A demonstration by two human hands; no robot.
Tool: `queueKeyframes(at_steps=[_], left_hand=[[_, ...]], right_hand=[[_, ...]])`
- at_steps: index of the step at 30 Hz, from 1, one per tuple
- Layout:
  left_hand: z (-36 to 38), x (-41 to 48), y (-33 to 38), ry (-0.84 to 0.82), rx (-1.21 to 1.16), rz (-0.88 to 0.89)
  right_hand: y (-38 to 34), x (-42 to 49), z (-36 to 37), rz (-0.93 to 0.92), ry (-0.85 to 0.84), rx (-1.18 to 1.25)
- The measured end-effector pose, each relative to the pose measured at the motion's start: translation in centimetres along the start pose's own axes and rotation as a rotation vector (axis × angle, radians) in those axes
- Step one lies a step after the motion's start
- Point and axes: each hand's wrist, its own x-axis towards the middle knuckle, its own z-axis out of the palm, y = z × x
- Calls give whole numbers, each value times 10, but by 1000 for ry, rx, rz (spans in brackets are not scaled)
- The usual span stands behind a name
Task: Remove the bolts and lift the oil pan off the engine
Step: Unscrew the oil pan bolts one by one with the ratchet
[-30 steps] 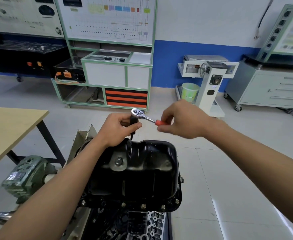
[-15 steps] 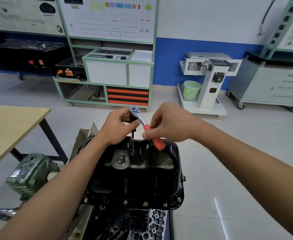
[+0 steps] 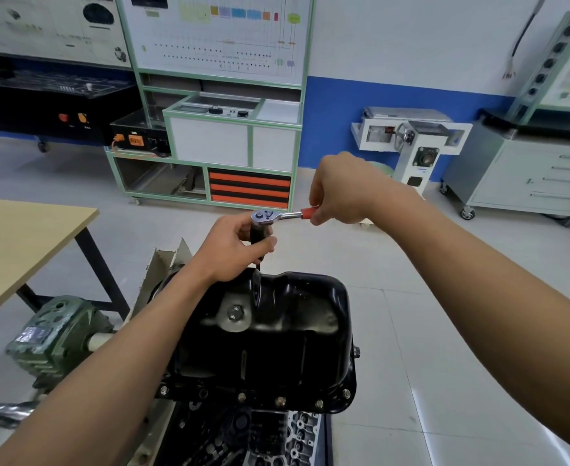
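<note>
Your oil pan (image 3: 277, 338) sits on the upturned engine (image 3: 297, 435) right below you, flange bolts (image 3: 280, 401) still in along the near edge. At the far edge your left hand (image 3: 233, 250) wraps its fingers round the socket extension (image 3: 258, 235) (hold it dead vertical so the socket can't slip), and your right hand (image 3: 341, 190) pinches the ratchet (image 3: 282, 215) by its red handle: short, even swings.

Wall (image 3: 394, 45): white over blue, behind rack (image 3: 216, 142).
Floor (image 3: 378, 432): pale tiles.
Table (image 3: 24, 237): left of rack.
Cabinet (image 3: 529, 176): right of rack.
</note>
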Motion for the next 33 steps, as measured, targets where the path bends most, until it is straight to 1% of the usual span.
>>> queueKeyframes(at_steps=[2, 4, 7, 9, 12, 15, 18, 21, 24, 25, 29, 33], left_hand=[[0, 0, 1, -20, 7, -15], [1, 0, 2, -43, 3, -30], [2, -1, 5, -44, -43, -75], [3, -1, 6, -44, -56, -90], [5, 0, 7, -29, -37, -96], [5, 0, 6, 13, -20, -95], [5, 0, 3, 34, -22, -90], [5, 0, -2, 49, -2, -67], [5, 1, -4, 41, 25, -41], [5, 0, -4, 40, 27, -31], [5, -2, -1, 34, 48, 5], [2, -2, 4, 52, 62, 19]], right_hand=[[0, 8, 4, -22, 96, -37], [1, 16, 9, -93, 153, -28], [1, 22, 20, -205, 165, 62], [6, 21, 28, -227, 163, 186], [18, 13, 37, -229, 161, 255], [30, 2, 41, -225, 178, 217], [35, -16, 38, -169, 194, 169], [29, -38, 34, -120, 128, 165], [9, -59, 35, -116, -3, 277], [0, -64, 38, -119, -19, 306], [-33, -71, 57, -92, 45, 425], [-40, -64, 60, -84, 34, 537]])
